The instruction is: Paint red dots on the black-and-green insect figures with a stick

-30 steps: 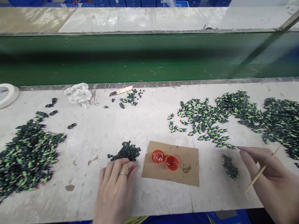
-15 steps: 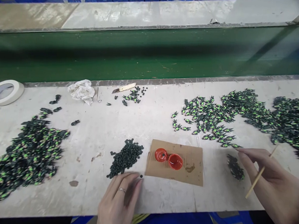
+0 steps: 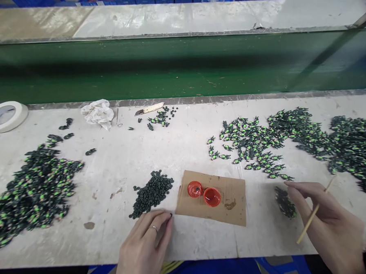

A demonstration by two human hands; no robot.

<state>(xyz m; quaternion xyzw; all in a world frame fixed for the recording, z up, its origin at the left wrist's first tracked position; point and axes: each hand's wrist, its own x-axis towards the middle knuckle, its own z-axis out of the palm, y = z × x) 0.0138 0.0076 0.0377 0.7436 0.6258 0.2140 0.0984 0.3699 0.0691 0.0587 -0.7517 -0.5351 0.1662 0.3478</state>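
My left hand (image 3: 145, 241), with a ring on one finger, is closed with thumb and forefinger pinching a small black disc (image 3: 170, 214). Just beyond its knuckles lies a heap of similar black discs (image 3: 152, 192). A thin wooden stick (image 3: 315, 211) is held across my right hand (image 3: 325, 222), whose thumb and forefinger tips are together by a small black-and-green figure (image 3: 286, 176). Close to that thumb is a dark clump of figures (image 3: 285, 203). Between the hands, two red cups (image 3: 212, 197) stand on a cardboard piece (image 3: 209, 215); one contains glossy liquid, the other a dark speck.
Large piles of black-and-green figures lie at left (image 3: 39, 191) and right (image 3: 357, 150). Along the back are a tape roll (image 3: 18, 118), crumpled tissue (image 3: 97, 113) and a brush (image 3: 149, 109). A green belt (image 3: 174, 67) runs beyond the table.
My left fingertips have closed on the small disc that lay just beside them on the table. The right hand stays by the figures with the stick. The view has shifted slightly.
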